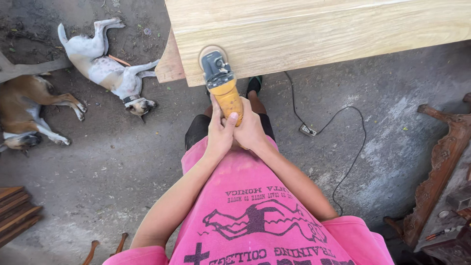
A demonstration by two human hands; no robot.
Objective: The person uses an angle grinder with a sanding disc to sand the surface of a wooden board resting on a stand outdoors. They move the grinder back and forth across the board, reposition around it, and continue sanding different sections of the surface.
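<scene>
**Two hands on one grinder**

Both of my hands are wrapped around the yellow body of an angle grinder [222,81]. My left hand [219,131] grips it from the left with the thumb laid up along the casing, and my right hand [250,130] clasps it from the right, the two touching each other around the handle. The grinder's grey head points away from me and its round disc sits against the near edge of a wide, pale wooden plank [319,29] that spans the top of the view. A smaller wooden piece [170,61] juts out under the plank's left end.

Below my arms is my pink shirt [255,216] with dark print. A black power cable [338,137] loops across the grey concrete floor [122,167] to my right. Well off to my left, a white dog [105,64] lies on its side, and a brown and white dog [29,110] sprawls beside it. Carved dark wooden furniture [441,162] stands at the right edge.
</scene>
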